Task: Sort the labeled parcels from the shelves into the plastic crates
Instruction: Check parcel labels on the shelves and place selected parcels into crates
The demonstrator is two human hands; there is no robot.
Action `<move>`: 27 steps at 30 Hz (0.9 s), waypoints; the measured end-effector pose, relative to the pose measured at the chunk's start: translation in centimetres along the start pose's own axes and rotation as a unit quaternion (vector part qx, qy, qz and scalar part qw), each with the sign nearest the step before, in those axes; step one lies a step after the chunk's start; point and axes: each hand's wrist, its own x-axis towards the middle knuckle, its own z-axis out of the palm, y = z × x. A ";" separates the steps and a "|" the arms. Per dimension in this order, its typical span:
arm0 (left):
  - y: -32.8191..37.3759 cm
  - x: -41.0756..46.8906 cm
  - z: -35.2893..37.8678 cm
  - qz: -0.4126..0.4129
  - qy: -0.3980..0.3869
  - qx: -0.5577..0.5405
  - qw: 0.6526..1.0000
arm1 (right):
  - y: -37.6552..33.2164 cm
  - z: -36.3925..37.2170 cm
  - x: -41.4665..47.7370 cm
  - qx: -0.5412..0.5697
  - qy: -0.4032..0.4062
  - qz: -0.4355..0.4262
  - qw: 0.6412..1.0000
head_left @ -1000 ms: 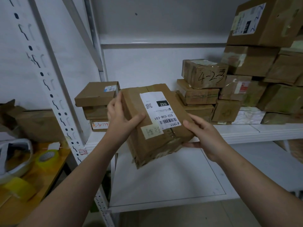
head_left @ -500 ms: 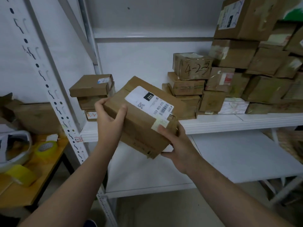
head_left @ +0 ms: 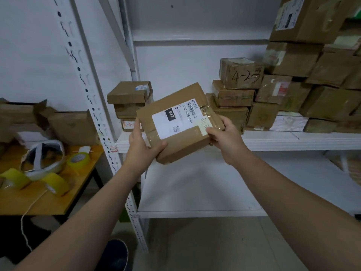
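Note:
I hold a brown cardboard parcel (head_left: 178, 141) in front of the white shelf, label side up. Its white label reads 032 and 032-038-E01, with a small yellow note taped beside it. My left hand (head_left: 143, 145) grips the parcel's near left corner, thumb on top. My right hand (head_left: 224, 137) grips the right end, thumb pressed on the yellow note. No plastic crate is in view.
A short stack of flat boxes (head_left: 130, 103) sits on the shelf board (head_left: 293, 140) behind the parcel. Many more parcels (head_left: 293, 85) are piled at the right. A shelf upright (head_left: 93, 106) stands at left, beside a wooden table (head_left: 48, 200) with yellow tape rolls (head_left: 79, 159) and a white headset (head_left: 46, 159).
Both hands turned the parcel so its label now runs sideways, and shifted it slightly right. My right hand moved from under its lower edge to the right end.

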 end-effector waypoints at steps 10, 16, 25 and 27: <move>2.1 5.1 -1.9 0.130 -0.045 0.310 0.941 | 1.2 1.3 0.6 0.135 0.127 0.097 0.978; 2.4 6.3 -1.5 0.153 -0.006 0.304 0.940 | 2.3 3.3 -0.3 0.147 0.131 0.127 0.972; 0.9 4.1 0.3 0.023 -0.082 -0.021 0.996 | 5.4 4.4 -2.3 0.104 -0.004 -0.013 0.994; 0.5 3.0 0.8 0.039 -0.069 -0.056 0.995 | 5.2 4.3 -2.7 0.082 0.005 -0.038 0.996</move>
